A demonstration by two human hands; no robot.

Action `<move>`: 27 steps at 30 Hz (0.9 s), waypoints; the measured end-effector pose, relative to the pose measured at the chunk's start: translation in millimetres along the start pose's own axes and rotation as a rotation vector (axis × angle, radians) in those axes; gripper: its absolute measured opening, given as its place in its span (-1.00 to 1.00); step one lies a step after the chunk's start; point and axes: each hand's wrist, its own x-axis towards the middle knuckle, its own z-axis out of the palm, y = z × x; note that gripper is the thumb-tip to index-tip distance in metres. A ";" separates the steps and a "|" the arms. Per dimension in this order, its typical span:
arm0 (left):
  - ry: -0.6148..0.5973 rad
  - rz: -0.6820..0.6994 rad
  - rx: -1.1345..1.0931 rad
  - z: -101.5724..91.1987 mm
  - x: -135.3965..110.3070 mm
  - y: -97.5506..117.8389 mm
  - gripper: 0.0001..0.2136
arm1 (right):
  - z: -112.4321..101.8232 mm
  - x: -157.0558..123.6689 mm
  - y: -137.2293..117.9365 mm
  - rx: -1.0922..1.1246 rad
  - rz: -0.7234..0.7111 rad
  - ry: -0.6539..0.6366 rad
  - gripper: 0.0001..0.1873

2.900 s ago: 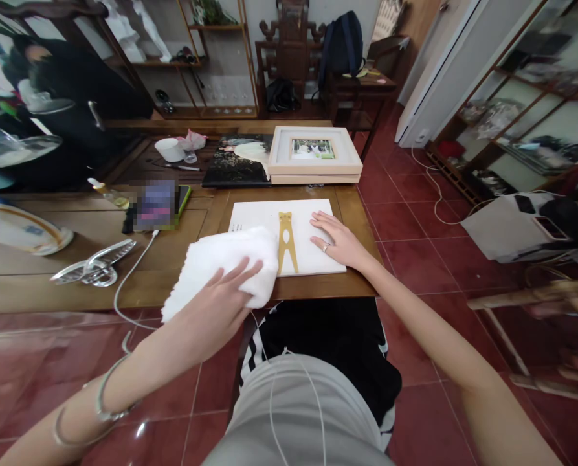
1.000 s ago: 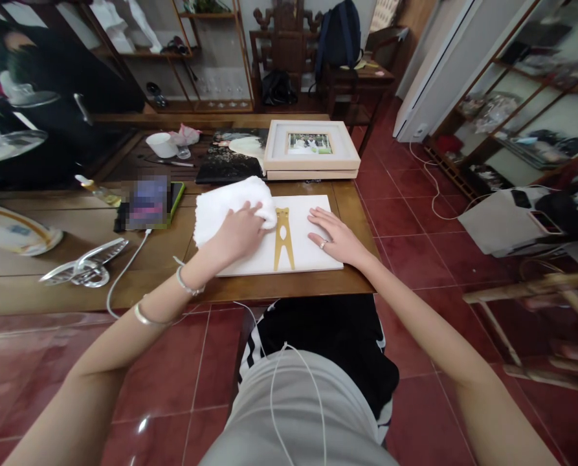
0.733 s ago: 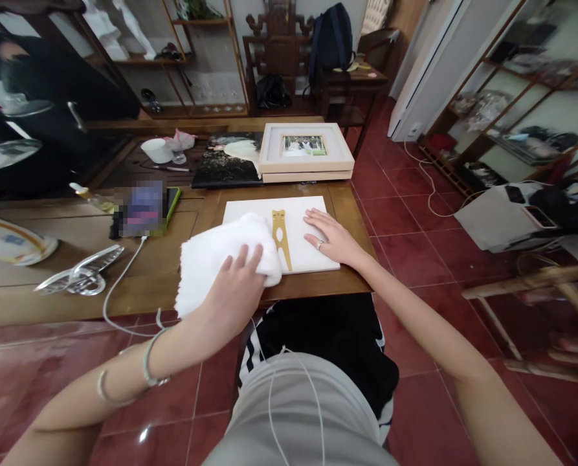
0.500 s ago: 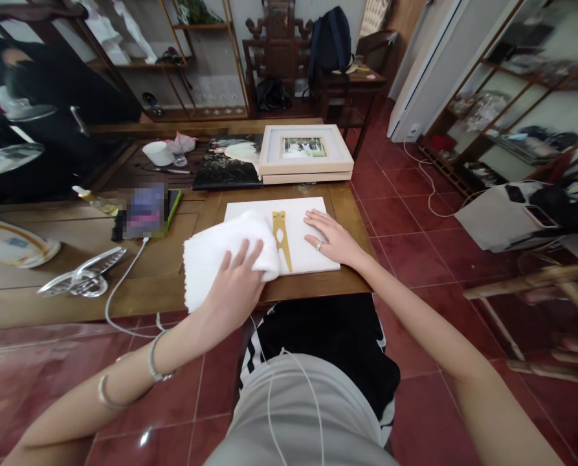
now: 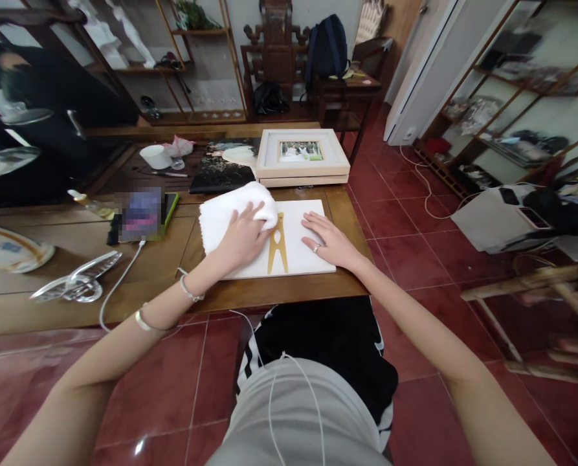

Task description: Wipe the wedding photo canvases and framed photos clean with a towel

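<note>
- Plate [image 5: 7, 246]: far to the left of your left grip [image 5: 243, 236], on the tabletop [image 5: 279, 291], partly cut off by the frame edge.
- Clear shiny ornament [image 5: 72, 285]: well to the left of your left grip, lying flat just right of the plate.
- White cable [image 5: 118, 285]: between the ornament and your left grip. It runs from the blurred device [image 5: 143, 213] down to the near edge of the tabletop.
- White cup [image 5: 155, 155] and dark photo print [image 5: 225, 168]: beyond your left grip. The print lies just past the cloth.
- White cloth [image 5: 218, 217]: directly under your left grip, spread over the left part of the white board [image 5: 301, 255] and bunched up at your fingertips.
- Left grip: palm down on the cloth with the fingers spread. It presses the cloth and is not closed around it. Two bangles sit on the wrist.
- Gold stand [image 5: 277, 236]: between your two grips, lying flat on the board. Its top touches the bunched cloth and its two legs point toward you.
- White board: flat on the tabletop near its front edge, under both grips.
- Right grip [image 5: 327, 239]: fully open and flat on the right part of the board, holding nothing. There is a ring on one finger.
- Framed photo [image 5: 301, 155]: beyond your right grip, stacked on a second frame just past the board.
</note>
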 end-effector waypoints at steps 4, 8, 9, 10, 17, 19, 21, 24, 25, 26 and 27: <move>-0.068 0.100 0.089 -9.7 -27.5 37.3 -0.66 | 0.5 0.4 0.1 -0.005 -0.003 0.000 -0.48; -0.162 0.237 0.159 -22.6 -69.3 68.1 -0.69 | -0.3 0.5 -1.9 -0.013 0.005 -0.003 -0.48; -0.171 0.275 0.162 -25.0 -76.7 71.5 -0.70 | -0.6 0.5 -2.4 -0.011 0.004 -0.003 -0.48; -0.171 0.305 0.162 -26.7 -81.9 73.1 -0.72 | -0.8 0.5 -2.7 -0.010 0.003 -0.003 -0.48; -0.127 0.277 0.165 -27.5 -55.9 61.3 -0.68 | -0.9 0.8 -1.6 -0.029 -0.003 -0.006 -0.48; -0.152 0.238 0.166 -25.3 -34.1 53.7 -0.68 | -0.7 0.7 -1.2 -0.032 -0.012 -0.007 -0.48; -0.167 0.214 0.165 -22.3 -9.9 43.0 -0.66 | -0.6 0.6 -0.8 -0.033 -0.018 -0.006 -0.48; -0.148 0.192 0.136 -17.1 25.9 21.5 -0.63 | -0.5 0.3 -0.2 -0.031 -0.017 -0.008 -0.48; -0.141 0.187 0.126 -15.4 36.6 14.0 -0.63 | -0.4 0.3 0.1 -0.031 -0.018 -0.010 -0.48; -0.137 0.182 0.120 -14.0 46.4 7.1 -0.63 | -0.4 0.3 0.3 -0.032 -0.018 -0.011 -0.48; -0.137 0.179 0.115 -13.0 54.8 1.1 -0.63 | -0.3 0.3 0.5 -0.032 -0.019 -0.008 -0.48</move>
